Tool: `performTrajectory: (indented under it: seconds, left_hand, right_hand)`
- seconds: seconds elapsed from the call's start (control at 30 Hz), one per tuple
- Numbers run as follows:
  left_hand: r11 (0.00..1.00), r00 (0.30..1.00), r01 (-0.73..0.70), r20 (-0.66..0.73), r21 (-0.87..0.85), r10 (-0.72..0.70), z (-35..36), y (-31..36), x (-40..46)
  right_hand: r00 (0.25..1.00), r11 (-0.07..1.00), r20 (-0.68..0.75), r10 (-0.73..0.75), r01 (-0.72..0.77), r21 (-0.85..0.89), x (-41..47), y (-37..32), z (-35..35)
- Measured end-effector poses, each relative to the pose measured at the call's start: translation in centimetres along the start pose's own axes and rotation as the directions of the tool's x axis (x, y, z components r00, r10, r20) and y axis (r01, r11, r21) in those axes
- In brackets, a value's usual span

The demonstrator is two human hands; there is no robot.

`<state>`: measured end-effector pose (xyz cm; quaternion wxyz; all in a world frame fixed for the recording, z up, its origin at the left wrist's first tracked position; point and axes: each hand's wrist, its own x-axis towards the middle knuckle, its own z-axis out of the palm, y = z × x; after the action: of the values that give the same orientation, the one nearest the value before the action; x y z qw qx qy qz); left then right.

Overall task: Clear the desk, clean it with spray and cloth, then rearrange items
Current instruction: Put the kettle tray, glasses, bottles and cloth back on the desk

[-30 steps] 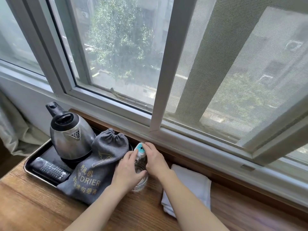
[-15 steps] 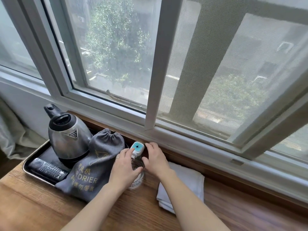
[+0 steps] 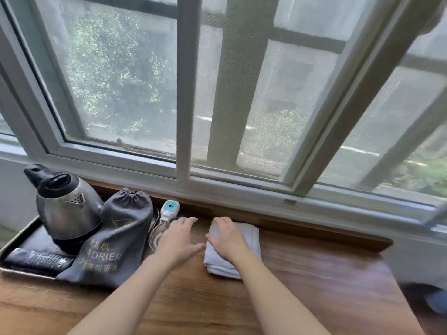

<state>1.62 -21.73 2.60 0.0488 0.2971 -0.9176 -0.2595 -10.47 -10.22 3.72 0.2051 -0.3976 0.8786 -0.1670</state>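
The folded white cloth lies on the wooden surface near the window frame. The right hand rests on the cloth's left half, fingers slightly bent, its grip not closed around the fabric. The left hand lies just left of the cloth, palm down, fingers straight, holding nothing. A glass stands left of the cloth, partly hidden by the left hand; a small white and teal device stands upright in it. Further left of the cloth, a metal tray carries a steel kettle and a dark remote control. A grey drawstring bag leans partly on the tray, between kettle and glass.
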Motion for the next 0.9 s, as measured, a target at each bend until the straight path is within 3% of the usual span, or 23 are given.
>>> performTrajectory:
  seconds: [0.43,0.9]
  left_hand:
    - [0.965,0.958,-0.26,0.138,0.032,0.253,3.4,9.4,-3.4]
    - [0.898,0.87,-0.437,0.272,0.04,0.412,11.4,24.7,-7.1]
  right_hand:
    - [0.948,0.953,-0.103,0.3,-0.292,0.082,-11.3,6.7,-2.7]
    - [0.853,0.869,-0.191,0.486,-0.447,0.212,-22.7,20.6,-7.1]
